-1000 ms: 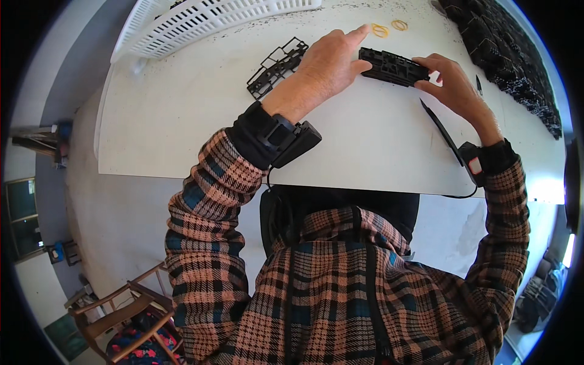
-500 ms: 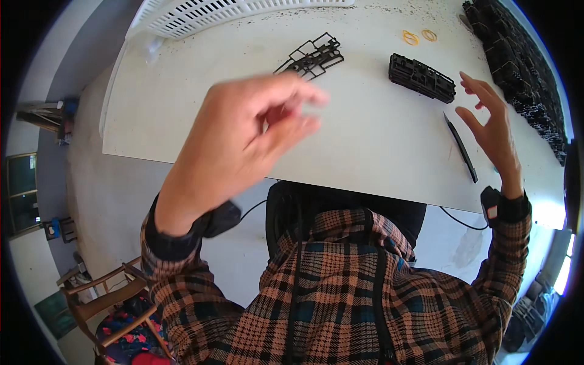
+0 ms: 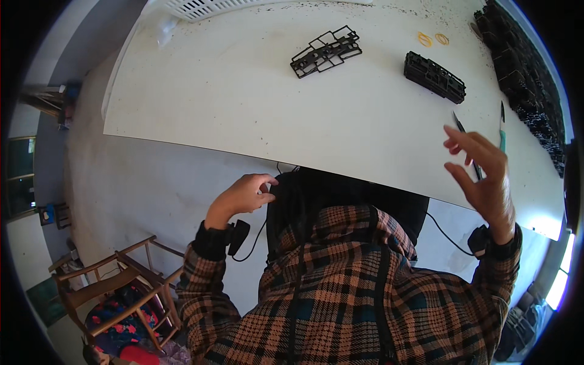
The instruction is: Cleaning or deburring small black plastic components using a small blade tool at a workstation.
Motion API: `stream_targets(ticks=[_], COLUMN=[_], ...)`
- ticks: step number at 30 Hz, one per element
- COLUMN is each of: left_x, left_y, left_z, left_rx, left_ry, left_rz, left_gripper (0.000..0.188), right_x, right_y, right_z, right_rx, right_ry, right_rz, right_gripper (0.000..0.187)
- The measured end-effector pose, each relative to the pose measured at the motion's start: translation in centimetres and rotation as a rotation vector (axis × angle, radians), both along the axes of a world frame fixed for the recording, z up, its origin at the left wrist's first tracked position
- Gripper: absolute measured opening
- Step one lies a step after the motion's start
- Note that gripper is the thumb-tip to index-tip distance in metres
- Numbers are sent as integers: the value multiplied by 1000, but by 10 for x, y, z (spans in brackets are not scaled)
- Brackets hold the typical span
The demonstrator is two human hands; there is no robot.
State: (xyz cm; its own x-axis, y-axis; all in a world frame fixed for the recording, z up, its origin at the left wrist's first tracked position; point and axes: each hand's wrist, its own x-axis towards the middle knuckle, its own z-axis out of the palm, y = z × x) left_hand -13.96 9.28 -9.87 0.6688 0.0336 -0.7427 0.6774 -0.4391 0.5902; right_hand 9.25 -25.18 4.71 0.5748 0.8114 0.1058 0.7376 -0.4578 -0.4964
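My right hand (image 3: 483,167) hovers over the right part of the white table, thumb and fingers apart with nothing in them. It partly covers a slim black knife (image 3: 458,121) lying beneath it. My left hand (image 3: 243,196) hangs off the table's near edge, its fingers bent but apart and holding nothing. A dark bundle of stacked black plastic frames (image 3: 434,78) lies beyond the right hand. Farther left, a single open black plastic frame (image 3: 326,52) rests flat on the tabletop. A pointed tool with a teal handle (image 3: 502,139) lies just right of the right hand.
Yellow rubber bands (image 3: 424,39) lie near the back. A large pile of black plastic parts (image 3: 517,73) lines the right edge. At the back left stands a white slatted basket (image 3: 210,8), beside a clear plastic bag (image 3: 165,30). A wooden chair (image 3: 100,289) stands at lower left.
My left hand has dropped from above the table to below its near edge. My right hand has come nearer to me, away from the bundle, and now covers part of the knife.
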Motion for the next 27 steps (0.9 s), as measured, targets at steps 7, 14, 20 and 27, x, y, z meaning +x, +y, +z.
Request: stream_targets(ticks=[7,14,20,27], left_x=[-47,-53,-53,-64], left_y=[1,-14,-5,1], left_z=[-109,-166,-204,-190], left_rx=[276,249,227,-107], left_ry=[-30,-8,-221,-296], left_rz=[-55,-136,-492,-189], left_gripper=[32,24,20,17], right_x=[-51,-67,-72,-70], right_y=[-8,-27,-84,-74], right_z=[-3,-51,-161,-191], right_rx=[-28,-389,-311,-519], right_ry=[356,597,588,757], right_rz=[146,167,-6,-205], right_gripper=[51,40,42,41])
